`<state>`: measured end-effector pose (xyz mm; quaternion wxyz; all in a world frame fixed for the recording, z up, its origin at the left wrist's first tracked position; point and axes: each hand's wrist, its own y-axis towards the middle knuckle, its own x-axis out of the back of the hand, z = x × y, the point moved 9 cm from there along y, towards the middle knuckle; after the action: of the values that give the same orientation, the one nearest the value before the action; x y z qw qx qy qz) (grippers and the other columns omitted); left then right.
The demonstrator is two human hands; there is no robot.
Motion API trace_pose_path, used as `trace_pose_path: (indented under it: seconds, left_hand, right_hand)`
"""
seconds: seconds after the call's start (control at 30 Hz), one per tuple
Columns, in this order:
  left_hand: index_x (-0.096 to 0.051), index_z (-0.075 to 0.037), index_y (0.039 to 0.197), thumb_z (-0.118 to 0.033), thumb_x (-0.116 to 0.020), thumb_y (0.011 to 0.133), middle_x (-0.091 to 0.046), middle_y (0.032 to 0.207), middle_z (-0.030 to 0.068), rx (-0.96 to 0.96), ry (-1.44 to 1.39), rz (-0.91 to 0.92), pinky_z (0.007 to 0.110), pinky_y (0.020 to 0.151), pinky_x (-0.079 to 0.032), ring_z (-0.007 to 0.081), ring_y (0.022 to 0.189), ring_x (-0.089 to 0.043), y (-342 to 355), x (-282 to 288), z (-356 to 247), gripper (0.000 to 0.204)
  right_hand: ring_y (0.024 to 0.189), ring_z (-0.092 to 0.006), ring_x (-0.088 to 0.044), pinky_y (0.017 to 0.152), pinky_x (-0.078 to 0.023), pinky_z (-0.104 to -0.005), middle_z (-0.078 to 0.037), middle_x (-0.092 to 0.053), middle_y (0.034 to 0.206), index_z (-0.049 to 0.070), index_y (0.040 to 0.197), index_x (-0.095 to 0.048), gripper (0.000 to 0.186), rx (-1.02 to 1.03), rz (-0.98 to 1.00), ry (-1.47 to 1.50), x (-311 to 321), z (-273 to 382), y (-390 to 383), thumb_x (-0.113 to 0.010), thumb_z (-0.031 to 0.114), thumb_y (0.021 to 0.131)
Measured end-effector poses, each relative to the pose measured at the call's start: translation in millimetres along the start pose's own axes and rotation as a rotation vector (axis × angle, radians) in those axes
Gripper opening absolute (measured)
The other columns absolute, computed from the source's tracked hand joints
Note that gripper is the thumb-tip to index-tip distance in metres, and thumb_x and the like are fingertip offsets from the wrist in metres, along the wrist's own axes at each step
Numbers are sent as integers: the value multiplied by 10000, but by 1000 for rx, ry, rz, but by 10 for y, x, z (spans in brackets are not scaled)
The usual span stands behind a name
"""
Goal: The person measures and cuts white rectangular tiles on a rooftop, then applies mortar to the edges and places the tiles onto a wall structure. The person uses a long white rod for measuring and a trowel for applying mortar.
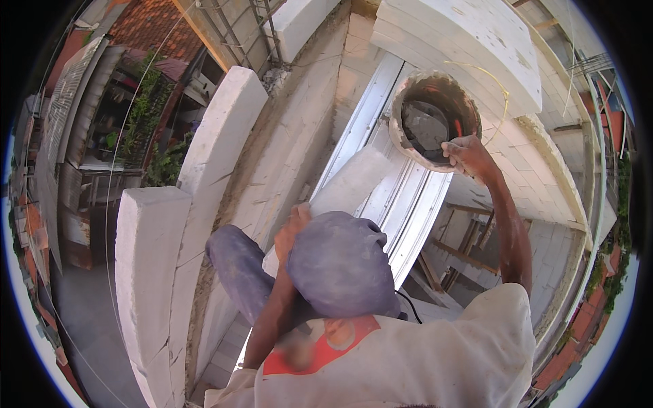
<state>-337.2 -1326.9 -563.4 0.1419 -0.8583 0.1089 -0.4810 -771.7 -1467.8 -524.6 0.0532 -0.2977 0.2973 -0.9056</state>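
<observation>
My left hand [292,228] is closed around the side of a long white lightweight concrete block [354,180], which lies slanted in front of my bent knee. Part of the block is hidden behind my left hand and knee. My right hand [471,158] reaches over the near right rim of a mortar-crusted bucket [403,139], its fingers closed. What those fingers hold is hard to make out. Inside the bucket sits a lump of wet grey mortar [425,126]. The bucket stands on ribbed silver metal decking [408,211].
At left, a block wall [221,136] drops to a paved street and houses with tiled roofs [153,30]. White blocks [469,47] are stacked far right. Below the decking's right edge lies a deep opening with wooden timbers [466,255]. Rebar [265,27] rises at the far left.
</observation>
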Motion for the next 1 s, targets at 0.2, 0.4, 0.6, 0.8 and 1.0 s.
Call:
trace_pose_path:
  seconds: [0.2,0.4,0.6,0.8,1.0]
  left_hand:
    - [-529,-64,1303,-297,-593,992,-644,1231,189,-27,69,-59,522,843,-580,400,1040,-719,14,-70,57,394]
    - [-553,7,1224,-141,-605,963,-651,1179,196,-67,187,-45,457,787,-625,351,995,-740,65,19,4,305]
    - [-583,40,1151,-54,-633,913,-661,1126,214,-128,169,-193,434,763,-638,342,943,-755,-75,155,-39,261]
    - [-606,30,1108,-70,-643,904,-661,1091,192,-134,111,-292,428,716,-643,325,904,-762,-161,192,-51,231]
    - [-611,39,1136,-75,-635,910,-677,1095,219,-120,68,-277,444,740,-637,354,918,-767,-135,177,-66,255]
  right_hand:
    - [429,-63,-436,390,-311,-260,26,-528,594,74,798,-628,359,175,-77,55,36,-178,-66,-779,328,1002]
    - [479,-50,-417,446,-310,-272,45,-492,600,30,824,-667,338,251,-55,33,-307,351,-38,-754,311,990]
    - [501,-50,-427,461,-333,-272,38,-493,641,31,889,-682,286,387,315,111,-1469,1550,76,-608,272,1024]
    - [549,-130,-497,502,-390,-292,-28,-569,682,3,1015,-704,215,535,598,-89,-2951,2569,158,-587,176,966]
    - [897,-256,-666,748,-563,-379,-67,-697,1060,5,1220,-706,363,1490,-98,-907,-3916,3248,-428,-697,175,900]
